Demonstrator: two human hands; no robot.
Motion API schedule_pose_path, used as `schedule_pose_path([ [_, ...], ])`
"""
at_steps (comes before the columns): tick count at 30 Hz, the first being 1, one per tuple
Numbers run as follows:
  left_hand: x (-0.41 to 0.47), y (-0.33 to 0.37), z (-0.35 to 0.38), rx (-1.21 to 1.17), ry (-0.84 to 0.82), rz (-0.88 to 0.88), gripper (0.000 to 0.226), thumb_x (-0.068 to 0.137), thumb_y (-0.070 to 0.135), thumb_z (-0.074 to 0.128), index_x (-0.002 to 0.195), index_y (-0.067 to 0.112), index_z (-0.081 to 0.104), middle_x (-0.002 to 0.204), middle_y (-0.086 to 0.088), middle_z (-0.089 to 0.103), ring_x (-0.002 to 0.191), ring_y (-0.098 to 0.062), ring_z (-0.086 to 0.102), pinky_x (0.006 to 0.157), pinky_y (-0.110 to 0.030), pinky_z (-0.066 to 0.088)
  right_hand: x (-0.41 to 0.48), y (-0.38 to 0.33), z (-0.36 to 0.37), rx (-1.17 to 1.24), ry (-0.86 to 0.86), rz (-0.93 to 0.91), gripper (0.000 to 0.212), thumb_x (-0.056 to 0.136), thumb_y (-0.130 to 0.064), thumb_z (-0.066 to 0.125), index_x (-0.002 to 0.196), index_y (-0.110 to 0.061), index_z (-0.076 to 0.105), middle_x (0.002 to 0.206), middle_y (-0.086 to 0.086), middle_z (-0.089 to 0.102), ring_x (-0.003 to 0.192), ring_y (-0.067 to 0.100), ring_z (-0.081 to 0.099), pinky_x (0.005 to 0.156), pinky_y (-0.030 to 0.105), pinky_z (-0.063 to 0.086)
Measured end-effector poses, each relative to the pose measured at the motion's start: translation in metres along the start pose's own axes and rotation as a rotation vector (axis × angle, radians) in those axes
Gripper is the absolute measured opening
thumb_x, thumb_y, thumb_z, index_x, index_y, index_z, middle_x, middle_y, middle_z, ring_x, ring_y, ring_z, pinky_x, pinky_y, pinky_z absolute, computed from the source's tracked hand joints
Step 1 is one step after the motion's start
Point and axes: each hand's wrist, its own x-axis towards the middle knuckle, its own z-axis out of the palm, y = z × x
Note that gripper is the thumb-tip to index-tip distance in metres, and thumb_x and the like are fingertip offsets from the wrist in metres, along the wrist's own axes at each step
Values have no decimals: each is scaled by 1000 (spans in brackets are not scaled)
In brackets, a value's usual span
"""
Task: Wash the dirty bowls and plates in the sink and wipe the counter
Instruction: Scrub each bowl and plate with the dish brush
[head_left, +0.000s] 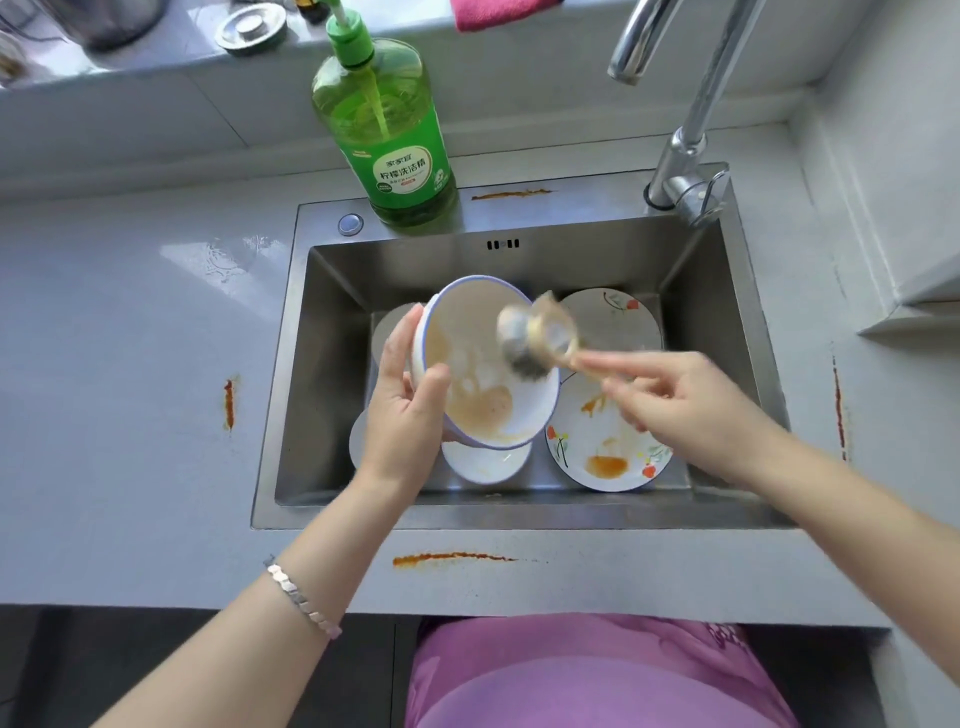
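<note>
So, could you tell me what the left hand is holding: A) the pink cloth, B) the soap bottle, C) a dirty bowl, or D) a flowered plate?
C: the left hand grips the smeared bowl by its rim, while the right hand holds a brush.

Scrub brush (535, 338) motion-blurred.

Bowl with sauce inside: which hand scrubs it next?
Right. The right hand holds the scrub brush, whose head is at the bowl's stained inside. The left hand grips the bowl's rim, holding it tilted over the sink, so it is occupied.
</note>
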Motion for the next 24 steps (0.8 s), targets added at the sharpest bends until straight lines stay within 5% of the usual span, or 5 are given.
schedule_pose_path([
  [3,2,3,-2,116,-96,-23,49,94,10,45,126,46,41,106,5,57,93,-14,58,71,-28,56,2,-4,7,-332,-195,30,32,96,-18,47,120,-37,59,70,-31,63,61,-18,55,57,1,37],
  [5,1,6,-1,130,-160,-85,47,93,11,44,127,44,44,86,3,56,78,-16,57,57,-22,54,2,-5,15,-200,-348,143,31,96,-18,47,119,-34,59,40,-17,47,37,0,44,41,6,30],
  [9,-1,8,-3,193,-245,-214,43,93,12,42,125,40,50,88,8,60,73,-12,63,58,-36,59,4,-3,6,-170,-567,267,26,92,-30,53,103,-49,66,50,-4,34,46,14,24,42,19,21],
  [14,-4,8,-5,283,-349,-277,41,92,15,46,118,46,48,92,1,62,76,-17,67,56,-38,59,8,6,-12,-523,-509,210,25,94,-32,49,103,-49,65,73,-11,57,45,6,39,47,18,34],
  [24,0,15,2,290,-299,-344,33,94,19,41,115,43,50,95,13,55,75,-12,60,53,-34,58,3,18,-9,-243,-539,314,27,94,-24,52,106,-43,68,55,0,31,44,12,22,41,19,20],
])
